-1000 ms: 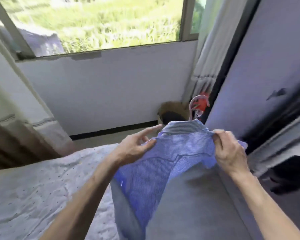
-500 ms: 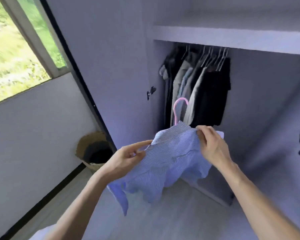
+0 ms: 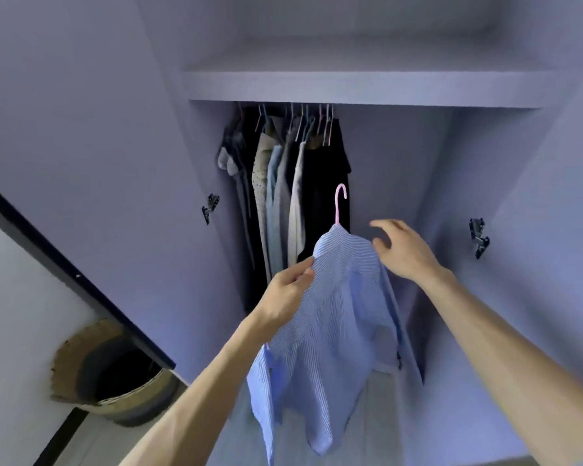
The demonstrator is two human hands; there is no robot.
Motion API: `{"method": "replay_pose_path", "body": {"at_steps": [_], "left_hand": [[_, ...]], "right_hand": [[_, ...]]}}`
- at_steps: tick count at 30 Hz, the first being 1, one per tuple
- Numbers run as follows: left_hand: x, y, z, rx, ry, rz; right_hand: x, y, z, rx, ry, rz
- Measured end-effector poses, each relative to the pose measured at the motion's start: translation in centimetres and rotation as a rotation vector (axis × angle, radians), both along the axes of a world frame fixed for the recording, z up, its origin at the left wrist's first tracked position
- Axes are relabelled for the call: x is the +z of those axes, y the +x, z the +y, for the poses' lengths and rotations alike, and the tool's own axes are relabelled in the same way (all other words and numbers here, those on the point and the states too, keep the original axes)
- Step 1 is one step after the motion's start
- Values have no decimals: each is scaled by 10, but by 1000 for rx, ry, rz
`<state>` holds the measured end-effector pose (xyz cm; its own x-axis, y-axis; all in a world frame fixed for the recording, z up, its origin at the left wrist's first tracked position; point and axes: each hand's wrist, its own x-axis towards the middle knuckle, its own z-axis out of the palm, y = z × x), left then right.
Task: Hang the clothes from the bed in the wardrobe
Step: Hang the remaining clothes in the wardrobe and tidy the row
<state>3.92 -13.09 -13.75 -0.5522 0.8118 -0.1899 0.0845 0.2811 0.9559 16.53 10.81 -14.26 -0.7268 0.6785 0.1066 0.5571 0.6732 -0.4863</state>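
The person stands facing the open wardrobe (image 3: 401, 183), both bare forearms reaching in from the bottom of the view. The left hand (image 3: 285, 294), just below centre, pinches the fabric of a blue striped shirt (image 3: 337, 314) at its near shoulder, thumb and fingers curled onto the cloth. The shirt sits on a pink hanger (image 3: 340, 201) whose hook rises from the collar at about 12 o'clock of the garment, free in the air and not on any rail. The body and sleeves of the shirt hang loose toward 6 o'clock in front of the wardrobe's lower part.

The right hand (image 3: 406, 252), at about 3 o'clock of the collar, has its fingers spread and relaxed and grips nothing. It is just beside the shirt's far shoulder; whether the fingertips touch the cloth cannot be told.

Inside the wardrobe, a row of hung clothes (image 3: 283, 183), dark and pale, fills the section at 11 o'clock from the shirt, their hanger hooks crowded under a shelf (image 3: 350, 87) that runs across at 12 o'clock. The space at 1 o'clock, behind the right hand, shows bare back wall. A dark hinge (image 3: 210, 207) sits on the left door at 9 o'clock and another hinge (image 3: 478, 237) on the right side at 3 o'clock. A woven basket (image 3: 142, 398) stands on the floor at 8 o'clock.
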Motion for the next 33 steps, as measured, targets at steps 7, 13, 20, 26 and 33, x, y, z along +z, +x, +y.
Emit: {"method": "replay_pose_path", "body": {"at_steps": [7, 13, 20, 26, 33], "left_hand": [[-11, 6, 106, -46, -30, 56], [15, -4, 199, 23, -20, 120], [32, -29, 282, 160, 11, 263], [24, -52, 326, 221, 69, 353], [22, -79, 370, 240, 0, 434]], "right_hand": [[73, -3, 56, -114, 228, -19], [151, -40, 119, -165, 547, 147], [152, -80, 185, -214, 732, 76], [120, -100, 217, -322, 1111, 366], [112, -119, 232, -371, 1235, 484]]}}
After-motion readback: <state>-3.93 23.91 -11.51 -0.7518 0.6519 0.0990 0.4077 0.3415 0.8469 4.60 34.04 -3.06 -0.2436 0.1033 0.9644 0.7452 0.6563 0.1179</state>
